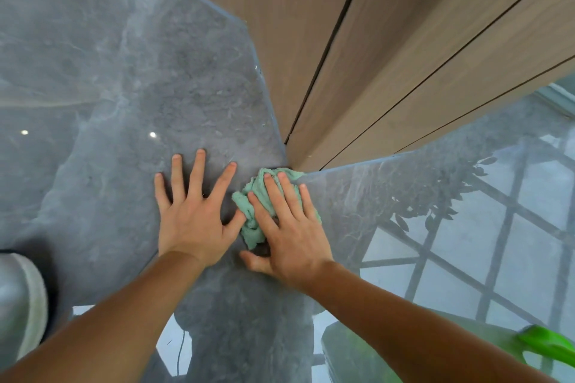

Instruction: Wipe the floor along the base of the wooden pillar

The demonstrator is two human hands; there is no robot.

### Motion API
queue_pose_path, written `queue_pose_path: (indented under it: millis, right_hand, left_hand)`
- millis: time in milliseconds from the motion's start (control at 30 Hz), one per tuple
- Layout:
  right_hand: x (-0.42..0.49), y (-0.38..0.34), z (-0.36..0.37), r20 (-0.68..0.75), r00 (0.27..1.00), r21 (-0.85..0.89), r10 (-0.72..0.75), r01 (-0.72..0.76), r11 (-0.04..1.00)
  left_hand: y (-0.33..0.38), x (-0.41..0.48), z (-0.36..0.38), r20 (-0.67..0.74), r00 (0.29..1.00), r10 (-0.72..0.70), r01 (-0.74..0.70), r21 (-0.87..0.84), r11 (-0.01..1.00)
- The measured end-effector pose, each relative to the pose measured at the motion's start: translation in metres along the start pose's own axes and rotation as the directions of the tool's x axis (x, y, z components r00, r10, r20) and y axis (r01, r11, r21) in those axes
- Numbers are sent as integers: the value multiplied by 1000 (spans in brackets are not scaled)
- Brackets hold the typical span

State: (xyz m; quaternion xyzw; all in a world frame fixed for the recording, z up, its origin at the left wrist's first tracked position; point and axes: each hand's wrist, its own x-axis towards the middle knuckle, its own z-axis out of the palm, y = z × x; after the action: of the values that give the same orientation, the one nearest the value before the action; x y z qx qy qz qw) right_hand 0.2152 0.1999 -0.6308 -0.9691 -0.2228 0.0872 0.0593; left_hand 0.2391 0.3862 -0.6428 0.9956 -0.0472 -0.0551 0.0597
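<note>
Right hand (289, 227): flat, fingers spread, pressing the green cloth (253, 211) onto the floor rather than gripping it.
Green cloth: crumpled, its far edge touching the pillar's base corner.
Left hand (194, 211): empty, palm down, splayed on the grey marble floor (109, 102), just beside the cloth.
Wooden pillar (357, 56): grooved panels rising from the floor.
Lower right corner: a bright green object (547, 343), perhaps a handle; blurred.
</note>
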Motion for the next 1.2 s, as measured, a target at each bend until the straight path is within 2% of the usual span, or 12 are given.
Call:
queue_pose_path:
  millis: [167, 300, 367, 433, 500, 733, 900, 1067, 1200]
  right_hand:
    - [31, -1, -6, 38, 999, -75, -28, 31, 997]
    - [66, 1, -13, 56, 998, -121, -12, 18, 993]
    - [84, -1, -14, 43, 998, -97, 42, -38, 995]
    - [105, -6, -14, 35, 993, -96, 113, -109, 989]
    - [128, -9, -14, 20, 985, -103, 170, -167, 981]
    - [221, 5, -25, -71, 970, -86, 234, -240, 967]
    - [287, 16, -36, -26, 963, -65, 268, -269, 961]
    - [300, 20, -43, 21, 968, -93, 250, -247, 965]
    - [276, 17, -47, -5, 972, -29, 235, -235, 971]
  left_hand:
    - [-1, 0, -6, 12, 1000, -20, 21, -56, 998]
    - [-2, 5, -6, -101, 988, -117, 94, -211, 973]
    - [-13, 14, -5, -115, 973, -200, 176, -192, 966]
    - [-31, 24, -7, -66, 943, -325, 313, -152, 938]
    - [-47, 28, -6, -35, 919, -394, 389, -96, 916]
    - [-54, 29, 3, -60, 921, -384, 383, -28, 923]
    - [-57, 27, 8, -131, 918, -375, 370, -61, 927]
    - [-55, 27, 3, -119, 917, -382, 375, -71, 924]
    - [-55, 27, -1, -104, 919, -381, 374, -82, 924]
